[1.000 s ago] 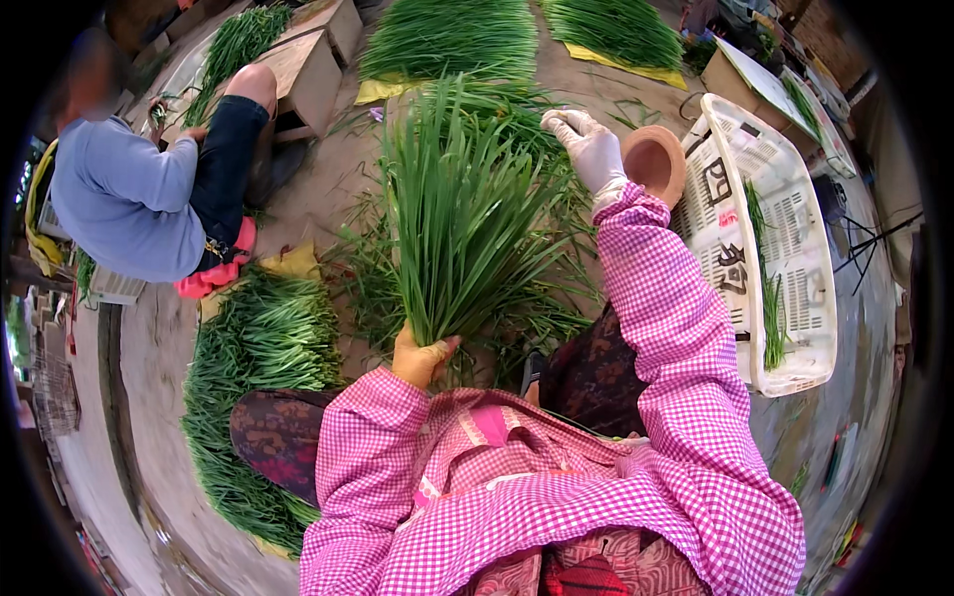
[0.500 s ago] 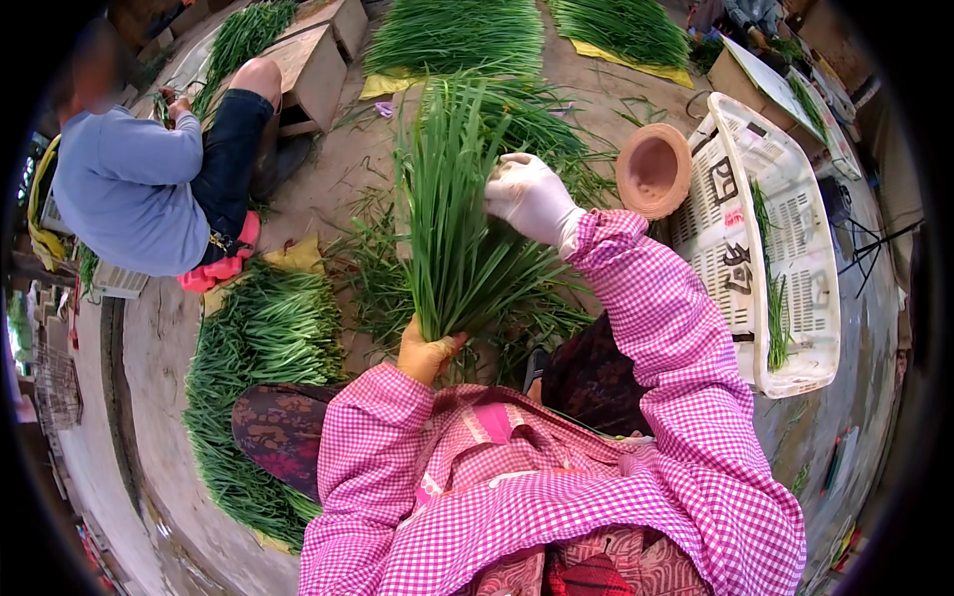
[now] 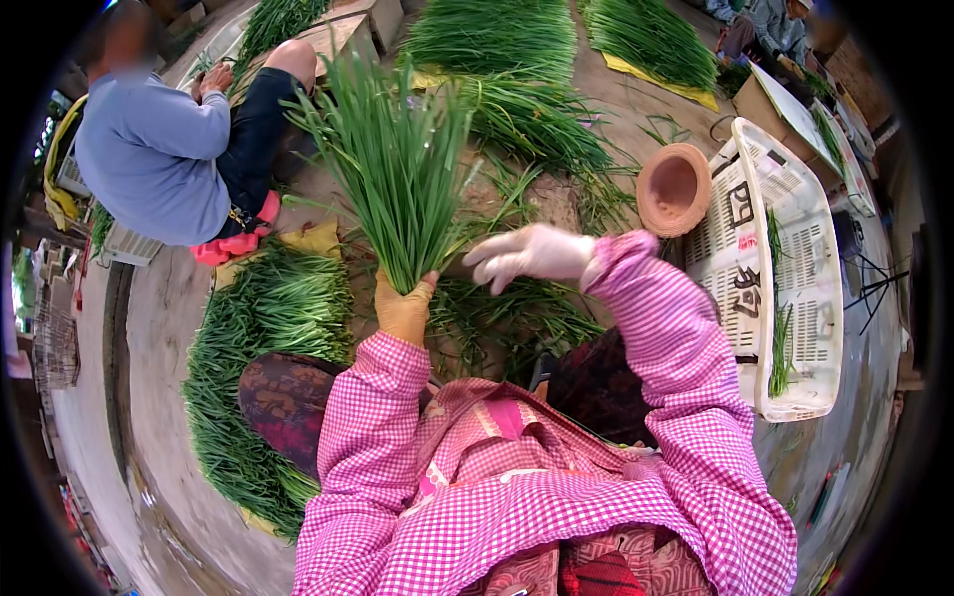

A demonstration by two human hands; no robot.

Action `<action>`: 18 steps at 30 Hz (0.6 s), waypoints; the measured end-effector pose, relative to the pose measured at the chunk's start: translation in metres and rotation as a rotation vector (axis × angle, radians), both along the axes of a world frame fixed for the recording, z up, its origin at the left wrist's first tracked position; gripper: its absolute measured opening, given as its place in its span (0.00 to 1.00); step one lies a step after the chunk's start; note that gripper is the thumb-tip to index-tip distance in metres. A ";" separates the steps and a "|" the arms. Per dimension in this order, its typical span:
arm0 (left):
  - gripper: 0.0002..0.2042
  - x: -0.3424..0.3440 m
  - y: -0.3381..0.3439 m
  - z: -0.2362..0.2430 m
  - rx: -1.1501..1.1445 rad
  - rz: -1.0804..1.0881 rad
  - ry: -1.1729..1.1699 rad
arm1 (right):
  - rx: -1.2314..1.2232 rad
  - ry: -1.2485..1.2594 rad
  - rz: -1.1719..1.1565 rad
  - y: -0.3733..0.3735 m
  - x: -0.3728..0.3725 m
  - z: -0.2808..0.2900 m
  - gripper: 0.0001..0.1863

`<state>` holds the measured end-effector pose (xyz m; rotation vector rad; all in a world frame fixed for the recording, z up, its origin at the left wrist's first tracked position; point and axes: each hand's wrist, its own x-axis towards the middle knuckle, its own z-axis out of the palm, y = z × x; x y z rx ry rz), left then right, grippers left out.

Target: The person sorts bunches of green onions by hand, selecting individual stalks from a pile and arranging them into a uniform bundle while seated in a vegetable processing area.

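Observation:
My left hand (image 3: 402,306), in a yellowish glove, is closed around the base of a bunch of long green chives (image 3: 397,179). The leaves fan upward and lean a little to the left, their tips blurred. To the right of the base, my right hand (image 3: 532,255) in a white glove hovers with its fingers stretched out and nothing in them. Beneath it, loose chive leaves (image 3: 517,318) lie scattered on the ground between my knees. A larger heap of chives (image 3: 537,119) lies just beyond the bunch.
On my left, a long pile of chives (image 3: 258,348) lies beside my knee. A white plastic crate (image 3: 715,228) stands on the right with a straw hat (image 3: 674,189) against it. A seated co-worker (image 3: 149,129) is at the far left. More chives (image 3: 646,40) lie on yellow sheeting ahead.
The bunch has swung left, away from my right hand. My right hand has left the leaves, dropped nearer to me and stretched its fingers. The left hand keeps its hold.

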<state>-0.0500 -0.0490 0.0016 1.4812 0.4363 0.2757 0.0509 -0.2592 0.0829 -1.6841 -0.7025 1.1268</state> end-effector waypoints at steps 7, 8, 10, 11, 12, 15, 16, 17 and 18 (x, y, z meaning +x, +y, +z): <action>0.27 -0.003 -0.018 0.012 0.846 -0.183 0.294 | 0.464 0.363 -0.454 0.055 -0.035 -0.078 0.33; 0.27 -0.008 -0.019 0.021 0.948 -0.214 0.253 | 0.547 0.488 -0.510 0.059 -0.037 -0.079 0.34; 0.29 -0.014 -0.022 0.029 1.046 -0.284 0.279 | 0.736 0.728 -0.601 0.067 -0.038 -0.086 0.35; 0.30 -0.018 -0.020 0.024 1.101 -0.317 0.228 | 0.798 0.827 -0.699 0.070 -0.037 -0.090 0.33; 0.32 -0.018 -0.022 0.018 1.164 -0.303 0.140 | 0.836 0.872 -0.782 0.072 -0.037 -0.085 0.33; 0.32 -0.026 -0.032 0.007 1.221 -0.305 0.143 | 0.879 0.914 -0.907 0.072 -0.033 -0.083 0.27; 0.34 -0.025 -0.039 0.020 1.162 -0.348 0.225 | 0.888 0.875 -0.902 0.067 -0.031 -0.084 0.26; 0.35 -0.025 -0.042 0.017 1.060 -0.368 0.218 | 0.897 0.836 -0.896 0.064 -0.030 -0.085 0.24; 0.37 -0.024 -0.045 0.013 0.958 -0.388 0.211 | 0.882 0.819 -0.944 0.061 -0.029 -0.087 0.21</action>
